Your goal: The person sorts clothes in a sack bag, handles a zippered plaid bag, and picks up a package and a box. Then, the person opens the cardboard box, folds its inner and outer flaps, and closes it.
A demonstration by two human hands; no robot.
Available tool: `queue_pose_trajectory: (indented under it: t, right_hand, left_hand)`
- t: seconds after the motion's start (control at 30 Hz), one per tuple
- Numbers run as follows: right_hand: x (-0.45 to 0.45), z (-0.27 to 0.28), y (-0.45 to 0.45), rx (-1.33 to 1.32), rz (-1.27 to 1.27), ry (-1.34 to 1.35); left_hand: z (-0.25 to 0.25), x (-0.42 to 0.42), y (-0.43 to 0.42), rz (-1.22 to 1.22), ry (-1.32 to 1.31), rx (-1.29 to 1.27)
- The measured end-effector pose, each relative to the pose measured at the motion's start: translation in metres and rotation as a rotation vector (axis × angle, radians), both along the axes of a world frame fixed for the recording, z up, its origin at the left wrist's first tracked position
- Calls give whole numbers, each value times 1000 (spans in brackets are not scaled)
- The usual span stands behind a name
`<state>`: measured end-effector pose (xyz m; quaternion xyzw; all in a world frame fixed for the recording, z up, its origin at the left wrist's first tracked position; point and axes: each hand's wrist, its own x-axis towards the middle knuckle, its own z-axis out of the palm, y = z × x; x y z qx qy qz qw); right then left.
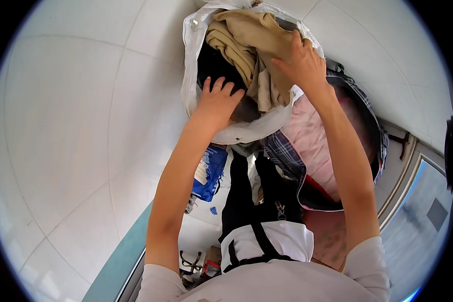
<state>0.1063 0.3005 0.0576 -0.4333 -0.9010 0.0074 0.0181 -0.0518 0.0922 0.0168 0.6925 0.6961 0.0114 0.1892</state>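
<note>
A large white bag [251, 135] stands with its mouth spread wide, and folded clothes fill it. Tan garments [267, 38] lie across its middle and right side, while black cloth [212, 63] is on the left. My left hand [219, 103] reaches over the near left rim, its fingers apart and resting on the dark cloth. At the right side of the bag, my right hand [307, 63] lies on the tan garment beside the rim, fingers stretched and thumb spread away. The lower layers of clothing are hidden.
Right of the white bag, an unzipped plaid bag [282, 151] holds pink patterned fabric [312, 136]. A blue printed packet [211, 171] is below on the left. Tiled wall [65, 100] rises at the left, and a framed glass panel [412, 226] is at lower right.
</note>
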Motion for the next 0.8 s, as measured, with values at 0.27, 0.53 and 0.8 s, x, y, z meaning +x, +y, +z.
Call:
queue_pose_trajectory:
  t: [0.27,0.53,0.8]
  right_hand:
    - [-37,-37,19,-286,358,-121]
    - [-49,-86,-62,-226,602,-184]
    - [-22,20,3,14,182,376]
  left_hand:
    - [68,-4,-43,1014,-295,394]
    - [45,-4,-10,1104,-968,254]
    - [22,5,-48,1255,-1076,336]
